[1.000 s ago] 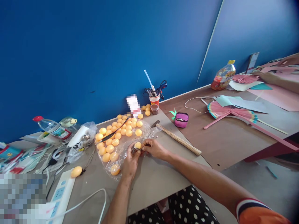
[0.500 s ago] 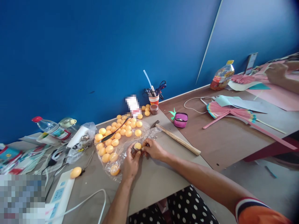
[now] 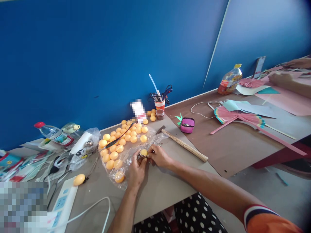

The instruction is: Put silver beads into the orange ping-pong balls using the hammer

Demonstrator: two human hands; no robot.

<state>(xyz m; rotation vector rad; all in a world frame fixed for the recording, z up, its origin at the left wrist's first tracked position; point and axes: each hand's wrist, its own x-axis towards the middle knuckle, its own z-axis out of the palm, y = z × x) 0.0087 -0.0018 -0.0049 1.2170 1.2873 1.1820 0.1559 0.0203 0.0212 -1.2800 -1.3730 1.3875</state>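
A plain, deep blue wall [image 3: 97,48] fills the upper half. Below it stretches a grey-brown, smooth tabletop [image 3: 160,189]. On it lies one crinkled, clear plastic bag [image 3: 155,138], with roughly thirty small, round, orange balls [image 3: 114,155] in or under it; overlaps prevent an exact count. To its right rests one hammer with a long, pale wooden handle [image 3: 186,145].

Two bare hands meet just in front of the bag. The left hand [image 3: 136,170] grasps one round, yellow-orange ball [image 3: 143,152], held between the hands, with something dark and shiny at its lower edge, too small to identify. The right hand [image 3: 159,157] has its fingertips bunched at the ball's right side; whether they pinch it, I cannot tell.

The held ball is probably light, stiff, smooth and dentable, best taken by fingertips around its widest part.
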